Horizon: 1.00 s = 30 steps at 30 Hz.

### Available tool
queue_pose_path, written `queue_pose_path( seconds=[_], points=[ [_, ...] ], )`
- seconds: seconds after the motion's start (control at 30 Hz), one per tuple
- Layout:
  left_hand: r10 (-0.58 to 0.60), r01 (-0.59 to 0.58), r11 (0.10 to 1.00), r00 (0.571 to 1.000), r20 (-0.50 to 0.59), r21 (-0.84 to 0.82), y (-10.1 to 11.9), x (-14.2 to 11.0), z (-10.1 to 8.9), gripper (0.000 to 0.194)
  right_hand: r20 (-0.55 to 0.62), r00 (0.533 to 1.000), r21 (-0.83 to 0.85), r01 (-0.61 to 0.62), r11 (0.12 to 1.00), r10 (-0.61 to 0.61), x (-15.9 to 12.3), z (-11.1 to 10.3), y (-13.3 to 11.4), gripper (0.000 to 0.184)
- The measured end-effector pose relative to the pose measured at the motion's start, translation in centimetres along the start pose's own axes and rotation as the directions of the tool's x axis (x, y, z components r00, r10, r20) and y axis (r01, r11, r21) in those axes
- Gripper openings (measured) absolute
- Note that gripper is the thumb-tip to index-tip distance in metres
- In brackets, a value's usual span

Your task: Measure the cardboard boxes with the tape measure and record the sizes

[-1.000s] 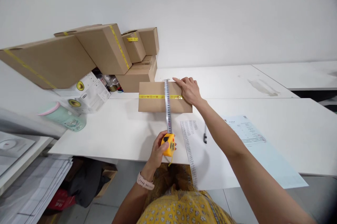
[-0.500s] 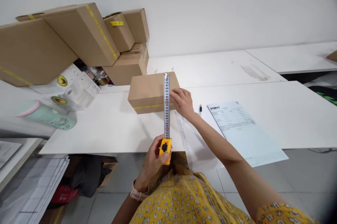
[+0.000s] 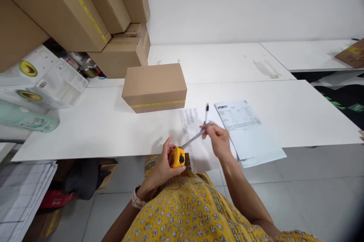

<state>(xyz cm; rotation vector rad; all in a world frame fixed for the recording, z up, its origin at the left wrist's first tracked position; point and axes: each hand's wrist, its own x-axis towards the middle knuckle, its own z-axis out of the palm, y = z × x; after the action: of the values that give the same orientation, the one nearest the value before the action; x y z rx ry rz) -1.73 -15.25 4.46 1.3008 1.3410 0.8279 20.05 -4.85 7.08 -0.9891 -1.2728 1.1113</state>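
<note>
My left hand (image 3: pixel 164 164) is wrapped around the yellow case of a tape measure (image 3: pixel 177 157) at the table's front edge. A short length of its metal blade (image 3: pixel 195 139) runs up and right to my right hand (image 3: pixel 217 138), whose fingers pinch it near the end. Beneath the blade lies a white sheet with printed columns (image 3: pixel 210 155). A black-and-clear pen (image 3: pixel 207 111) rests on that sheet, just beyond my right fingers. Behind my hands a closed cardboard box (image 3: pixel 155 81) with a yellow tape strip sits on the table, apart from both hands.
Stacked cardboard boxes (image 3: pixel 119 54) fill the back left. White avocado-printed cartons (image 3: pixel 54 79) and a mint green tumbler (image 3: pixel 28 117) are at the left. A pale blue printed document (image 3: pixel 253 136) lies right of the sheet, overhanging the white table's (image 3: pixel 298 121) front edge.
The tape blade has left the box top and is now much shorter, slanting to the right. My right hand has moved from the box toward me and now holds the blade. The view has shifted.
</note>
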Motion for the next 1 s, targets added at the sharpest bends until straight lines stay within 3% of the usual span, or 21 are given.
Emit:
queue_pose_path(
  seconds=[0.07, 0.17, 0.27, 0.37, 0.43, 0.5, 0.57, 0.67, 0.77, 0.87, 0.93, 1.0],
  points=[
    [0.082, -0.083, 0.997, 0.995, -0.053, -0.009, 0.2, 0.4, 0.2, 0.109, 0.095, 0.995, -0.063, -0.007, 0.998, 0.013, -2.0, 1.3, 0.5, 0.038],
    [0.247, -0.242, 0.969, 0.962, -0.113, 0.056, 0.8, 0.9, 0.2, 0.112, 0.123, 0.987, -0.114, -0.09, 0.989, 0.104, -3.6, 2.6, 0.8, 0.036],
    [0.395, -0.363, 0.913, 0.9, -0.185, 0.186, 2.1, 1.6, -1.1, 0.11, 0.079, 0.98, -0.183, -0.166, 0.969, 0.183, -2.7, 1.6, 1.3, 0.042],
    [0.574, -0.471, 0.807, 0.765, -0.291, 0.356, 4.5, 3.3, -4.1, 0.105, -0.144, 0.976, -0.389, -0.208, 0.898, 0.163, 0.4, -1.1, 2.6, 0.053],
    [0.665, -0.467, 0.727, 0.662, -0.345, 0.503, 6.9, 5.2, -6.8, 0.097, -0.252, 0.962, -0.598, -0.24, 0.765, 0.105, 3.1, -2.7, 3.8, 0.045],
    [0.734, -0.408, 0.638, 0.578, -0.357, 0.653, 9.5, 7.7, -9.4, 0.09, -0.273, 0.955, -0.742, -0.288, 0.605, 0.12, 5.4, -3.5, 5.1, 0.037],
    [0.753, -0.319, 0.576, 0.566, -0.336, 0.753, 11.8, 10.7, -11.6, 0.082, -0.219, 0.966, -0.84, -0.258, 0.477, 0.138, 7.0, -3.4, 6.2, 0.04],
    [0.703, -0.226, 0.573, 0.63, -0.33, 0.788, 13.6, 15.2, -13.8, 0.072, -0.085, 0.986, -0.91, -0.136, 0.392, 0.145, 8.1, -2.8, 7.2, 0.042],
    [0.636, -0.164, 0.574, 0.706, -0.311, 0.802, 13.4, 18.8, -15.2, 0.071, -0.002, 0.988, -0.876, -0.076, 0.477, 0.153, 8.2, -3.0, 7.2, 0.035],
    [0.591, -0.154, 0.567, 0.76, -0.27, 0.809, 12.4, 20.5, -16.0, 0.064, 0.03, 0.979, -0.605, -0.144, 0.784, 0.202, 7.5, -4.4, 5.9, 0.035],
    [0.636, -0.176, 0.556, 0.719, -0.279, 0.813, 11.4, 20.3, -15.4, 0.057, 0.074, 0.97, -0.263, -0.207, 0.942, 0.234, 6.7, -5.4, 4.5, 0.038],
    [0.721, -0.24, 0.528, 0.633, -0.281, 0.814, 9.6, 19.1, -13.2, 0.045, 0.096, 0.971, 0.0, -0.221, 0.975, 0.22, 5.8, -6.1, 3.0, 0.038]
  ],
)
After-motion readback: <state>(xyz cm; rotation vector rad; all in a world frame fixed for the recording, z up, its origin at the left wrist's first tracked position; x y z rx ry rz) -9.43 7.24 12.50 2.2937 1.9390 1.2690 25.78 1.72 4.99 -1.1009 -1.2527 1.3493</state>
